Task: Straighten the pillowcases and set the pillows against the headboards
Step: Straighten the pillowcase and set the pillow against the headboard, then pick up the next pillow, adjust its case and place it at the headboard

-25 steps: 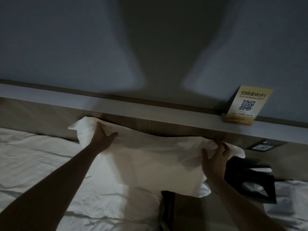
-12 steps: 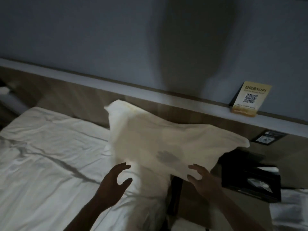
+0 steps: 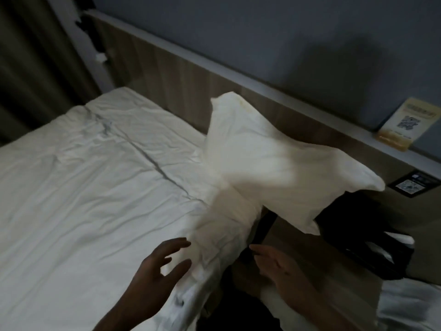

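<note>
Both hands spread, holding nothing: left hand (image 3: 159, 266), right hand (image 3: 276, 263). Pillow (image 3: 269, 161) leans at the headboard (image 3: 171, 77), centre-right; best square its sagging corner.

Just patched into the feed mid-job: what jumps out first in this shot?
The white pillow stands out, propped at a tilt against the wooden headboard at the bed's right edge, one corner jutting past the mattress over a dark object. Below it both hands hover open and empty, the left hand over the rumpled white sheet, the right hand over the gap beside the bed. A yellow QR-code card sits on the ledge at far right.
</note>
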